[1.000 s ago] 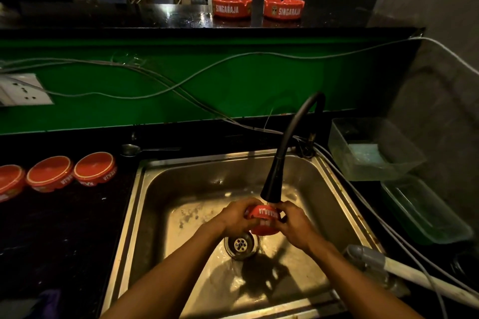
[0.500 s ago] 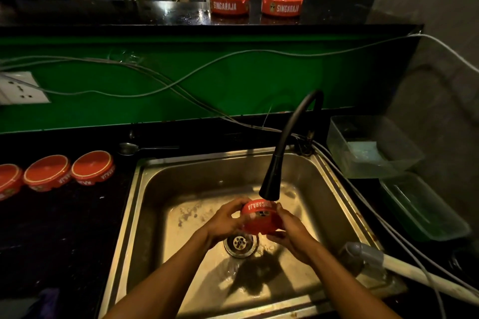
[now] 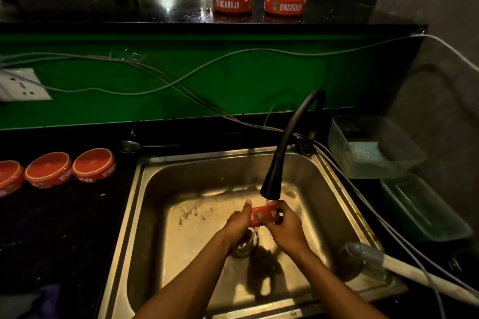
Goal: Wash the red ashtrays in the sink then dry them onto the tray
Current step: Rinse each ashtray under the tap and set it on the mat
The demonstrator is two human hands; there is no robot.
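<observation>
Ashtray (image 3: pixel 263 216) now turned edge-up under tap (image 3: pixel 270 184), left hand (image 3: pixel 238 225) and right hand (image 3: pixel 286 228) both gripping it, lower centre over sink (image 3: pixel 181 168).

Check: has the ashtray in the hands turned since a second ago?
Yes. The ashtray now sits edge-on under the black faucet spout; earlier its round face showed.

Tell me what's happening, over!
Left hand and right hand both grip one red ashtray under the running tap, over the sink. Nothing blocking.
</observation>
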